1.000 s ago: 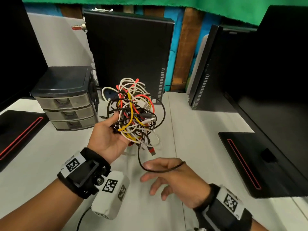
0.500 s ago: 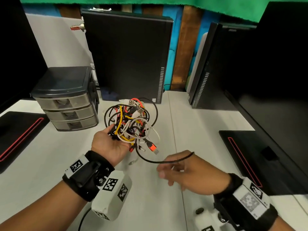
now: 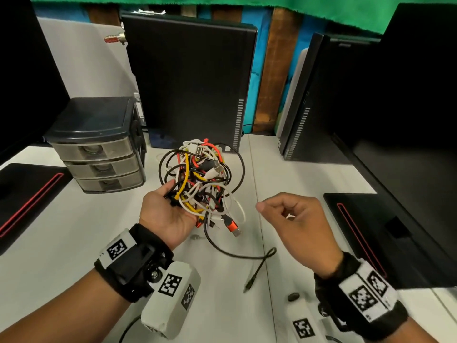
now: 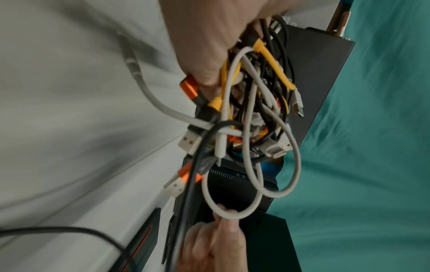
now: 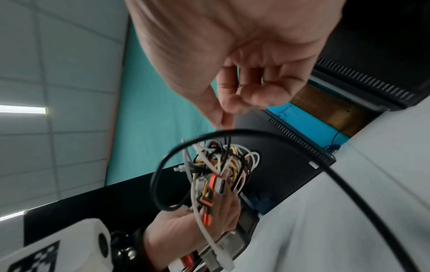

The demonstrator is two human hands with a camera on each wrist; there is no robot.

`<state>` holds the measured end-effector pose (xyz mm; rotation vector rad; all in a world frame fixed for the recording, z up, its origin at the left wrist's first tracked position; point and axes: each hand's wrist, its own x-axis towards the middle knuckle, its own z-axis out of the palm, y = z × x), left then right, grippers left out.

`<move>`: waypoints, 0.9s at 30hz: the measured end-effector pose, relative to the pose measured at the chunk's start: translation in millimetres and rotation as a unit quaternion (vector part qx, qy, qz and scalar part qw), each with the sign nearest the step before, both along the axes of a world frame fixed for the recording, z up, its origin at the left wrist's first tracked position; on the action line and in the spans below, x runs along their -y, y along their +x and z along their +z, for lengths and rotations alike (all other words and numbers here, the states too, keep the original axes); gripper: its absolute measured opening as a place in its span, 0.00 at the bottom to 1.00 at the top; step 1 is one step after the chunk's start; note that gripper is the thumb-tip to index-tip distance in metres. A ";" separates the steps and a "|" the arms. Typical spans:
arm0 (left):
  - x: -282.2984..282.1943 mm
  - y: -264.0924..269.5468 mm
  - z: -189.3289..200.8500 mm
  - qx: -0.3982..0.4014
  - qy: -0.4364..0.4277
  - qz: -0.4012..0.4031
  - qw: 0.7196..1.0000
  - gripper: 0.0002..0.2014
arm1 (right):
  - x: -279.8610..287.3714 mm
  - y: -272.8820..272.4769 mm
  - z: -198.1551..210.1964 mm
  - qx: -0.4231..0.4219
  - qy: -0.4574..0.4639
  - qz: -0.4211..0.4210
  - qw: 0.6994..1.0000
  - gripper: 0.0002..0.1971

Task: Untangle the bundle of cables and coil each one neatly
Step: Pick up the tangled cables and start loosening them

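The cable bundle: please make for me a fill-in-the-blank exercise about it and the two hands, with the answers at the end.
1. The bundle is held up by the ____ hand.
2. The right hand has its fingers ____ and holds no cable.
3. A loose ____ cable trails from the bundle down onto the desk.
4. The grey organiser beside the bundle has ____ drawers.

Missing words: left; curled; black; three
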<state>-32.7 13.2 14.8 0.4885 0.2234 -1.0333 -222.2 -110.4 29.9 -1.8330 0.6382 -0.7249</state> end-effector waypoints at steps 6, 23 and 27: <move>2.7 -16.3 -8.6 0.009 -0.045 -0.083 0.996 0.24 | -9.4 6.6 -8.4 -0.018 0.049 0.052 0.997 0.08; 6.5 -36.5 -3.1 0.079 -0.003 -0.106 0.991 0.27 | -9.1 7.4 -8.4 0.030 0.196 0.027 0.980 0.06; 5.8 -28.8 -20.5 0.076 0.021 -0.122 0.989 0.25 | -10.5 6.6 -5.9 0.040 0.213 0.035 0.976 0.07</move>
